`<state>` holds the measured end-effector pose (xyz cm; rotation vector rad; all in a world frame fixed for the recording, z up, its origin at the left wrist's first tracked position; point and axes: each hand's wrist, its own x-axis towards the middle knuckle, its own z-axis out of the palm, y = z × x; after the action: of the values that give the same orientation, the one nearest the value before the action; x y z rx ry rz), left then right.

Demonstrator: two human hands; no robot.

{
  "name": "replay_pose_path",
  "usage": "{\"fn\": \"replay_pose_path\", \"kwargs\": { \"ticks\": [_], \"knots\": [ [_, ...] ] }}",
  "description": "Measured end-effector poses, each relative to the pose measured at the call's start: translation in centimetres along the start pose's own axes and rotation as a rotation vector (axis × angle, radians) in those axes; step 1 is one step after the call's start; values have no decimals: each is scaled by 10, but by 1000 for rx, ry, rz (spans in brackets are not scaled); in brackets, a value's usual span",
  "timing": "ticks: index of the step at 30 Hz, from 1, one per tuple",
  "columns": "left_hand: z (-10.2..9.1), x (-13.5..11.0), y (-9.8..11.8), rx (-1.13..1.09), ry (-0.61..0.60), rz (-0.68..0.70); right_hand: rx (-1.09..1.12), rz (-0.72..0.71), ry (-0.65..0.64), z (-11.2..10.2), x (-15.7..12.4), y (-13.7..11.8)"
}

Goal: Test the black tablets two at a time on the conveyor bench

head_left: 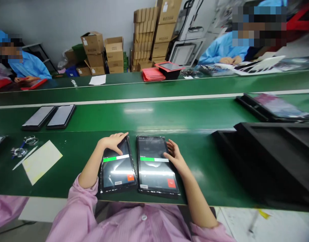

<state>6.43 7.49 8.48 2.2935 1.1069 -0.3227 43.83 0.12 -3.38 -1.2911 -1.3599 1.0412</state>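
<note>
Two lit tablets lie side by side at the bench's front edge, each showing a green and white bar and an orange-red square. Across the upper part of the left tablet (118, 173) rests my left hand (114, 141), fingers stretched out towards its top corner and thumb over the screen. My right hand (176, 156) is at the right edge of the right tablet (156, 174), its thumb over the screen and its fingers apart along the side. Neither tablet appears lifted from the green bench.
Black trays (270, 158) stand at the right, near another black tray (252, 106) with wrapped items. Two covered tablets (60, 116) lie at the left, above a pale paper sheet (42, 161) and a white pen (25, 158). Co-workers in blue (223, 47) sit across the bench.
</note>
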Motion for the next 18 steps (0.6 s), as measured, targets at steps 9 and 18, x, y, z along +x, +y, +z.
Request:
{"fn": "replay_pose_path", "kwargs": {
  "ticks": [9, 18],
  "knots": [
    [2, 4, 20, 65, -20, -109, 77, -12, 52, -1, -16, -3],
    [-5, 10, 19, 0, -40, -31, 125, 235, 230, -6, -20, 0]
  ]
}}
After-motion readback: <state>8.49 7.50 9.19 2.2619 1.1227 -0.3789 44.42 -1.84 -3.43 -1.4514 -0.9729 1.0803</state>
